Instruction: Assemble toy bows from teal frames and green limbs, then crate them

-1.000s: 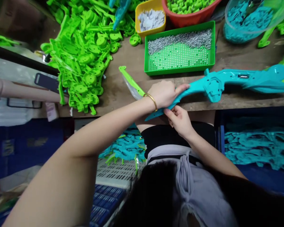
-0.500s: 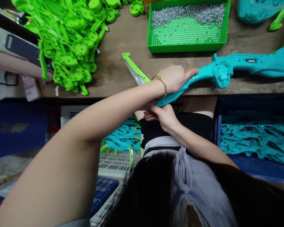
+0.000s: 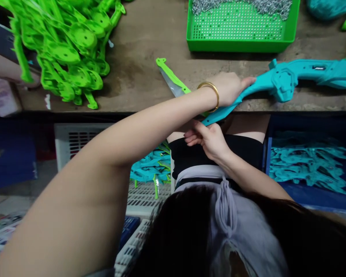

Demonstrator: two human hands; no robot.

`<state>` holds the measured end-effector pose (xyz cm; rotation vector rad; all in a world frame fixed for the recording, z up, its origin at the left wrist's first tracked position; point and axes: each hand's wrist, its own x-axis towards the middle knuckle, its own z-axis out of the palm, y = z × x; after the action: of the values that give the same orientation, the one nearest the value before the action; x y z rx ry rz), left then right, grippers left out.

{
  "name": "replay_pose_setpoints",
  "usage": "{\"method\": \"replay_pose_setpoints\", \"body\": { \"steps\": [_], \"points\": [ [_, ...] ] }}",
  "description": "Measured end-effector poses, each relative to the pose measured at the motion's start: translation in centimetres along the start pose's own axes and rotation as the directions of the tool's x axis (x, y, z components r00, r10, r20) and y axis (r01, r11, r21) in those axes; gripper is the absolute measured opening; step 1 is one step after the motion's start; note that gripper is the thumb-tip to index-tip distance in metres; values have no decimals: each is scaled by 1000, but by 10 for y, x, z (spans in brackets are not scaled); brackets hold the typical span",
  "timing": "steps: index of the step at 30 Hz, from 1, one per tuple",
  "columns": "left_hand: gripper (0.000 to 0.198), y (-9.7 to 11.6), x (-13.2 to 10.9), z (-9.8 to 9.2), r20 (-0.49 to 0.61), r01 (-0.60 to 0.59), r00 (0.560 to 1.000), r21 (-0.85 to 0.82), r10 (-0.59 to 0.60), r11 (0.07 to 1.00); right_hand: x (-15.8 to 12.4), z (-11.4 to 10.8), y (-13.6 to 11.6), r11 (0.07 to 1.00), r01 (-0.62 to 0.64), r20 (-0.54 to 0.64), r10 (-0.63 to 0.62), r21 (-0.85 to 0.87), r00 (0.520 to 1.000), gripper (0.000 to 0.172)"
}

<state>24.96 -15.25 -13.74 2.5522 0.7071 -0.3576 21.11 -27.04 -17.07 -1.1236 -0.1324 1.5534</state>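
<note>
"What's the left hand [image 3: 229,88] doing?"

"It's closed around the narrow end of the turquoise part [image 3: 284,81], which runs off to the hand's right along the worktop [image 3: 144,46]."

"And the right hand [image 3: 210,140]?"

"Below the left, fingers curled beside the part's tip; I can't tell whether they grip it."

"What else is near?"

"A green strip [image 3: 174,78] lies just beyond the left wrist. Farther out, beyond both hands, sits a green tray [image 3: 242,46] of small metal pieces [image 3: 276,7]. Green parts [image 3: 66,54] are heaped to their left."
</note>
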Motion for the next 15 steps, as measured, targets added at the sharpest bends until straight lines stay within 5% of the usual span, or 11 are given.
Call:
{"method": "replay_pose_setpoints", "body": {
  "steps": [7,10,13,15],
  "points": [
    [46,2,7,-4,3,-136,991,48,136,990,-3,-17,-13,998,-48,5,49,-51,999,44],
    [42,-3,-3,-15,-19,-31,999,-87,29,996,-5,-19,-19,996,-26,-32,23,-85,999,40],
    [47,-18,-32,-23,-189,90,975,-140,-116,986,-10,-18,-24,994,-7,-26,4,-106,1000,36],
    [51,-31,-52,-21,-265,79,958,-106,-105,991,-13,-17,-26,993,7,-20,-10,-119,1000,33]
  ]
}}
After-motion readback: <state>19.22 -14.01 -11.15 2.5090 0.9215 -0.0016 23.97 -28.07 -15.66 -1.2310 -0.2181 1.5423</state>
